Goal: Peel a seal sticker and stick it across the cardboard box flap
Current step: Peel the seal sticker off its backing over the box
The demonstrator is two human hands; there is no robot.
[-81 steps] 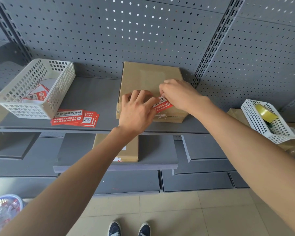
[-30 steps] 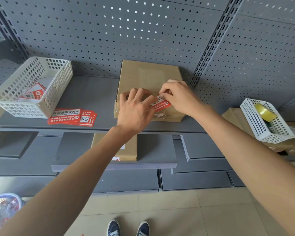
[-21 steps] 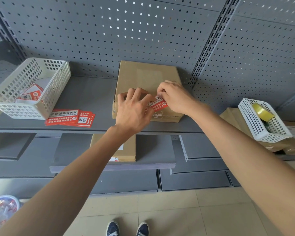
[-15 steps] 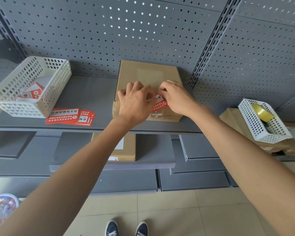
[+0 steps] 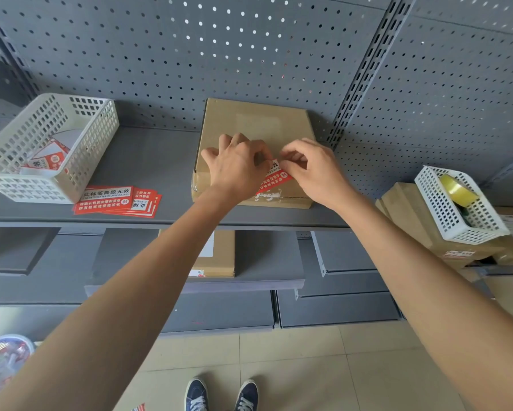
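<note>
**Red seal sticker held at the front edge of a cardboard box**

Red-and-white rectangular seal sticker (image 5: 274, 179), printed with white and black characters, lying slantwise over the near top edge of the flat brown cardboard box (image 5: 256, 123). Pinched at its upper right end by the curled fingers and thumb of the right hand (image 5: 311, 170). Covered at its left end by the left hand (image 5: 234, 169), fingers bent down onto the box top; whether pinching or only pressing cannot be told. Torn white label scraps just below the sticker on the box's front face. Box resting on a grey metal shelf (image 5: 148, 161), backed by a grey perforated panel (image 5: 190, 54). Near the box on the left, a fanned stack of spare red stickers (image 5: 116, 200), beside a white perforated plastic basket (image 5: 42, 146) holding more. Well off to the right, a tilted small white basket (image 5: 459, 209) with a yellow tape roll (image 5: 456, 189), sitting on brown cartons (image 5: 409, 215). Below, another brown box (image 5: 219, 256) on a lower shelf, tiled floor, dark blue sneakers (image 5: 219, 396).
</note>
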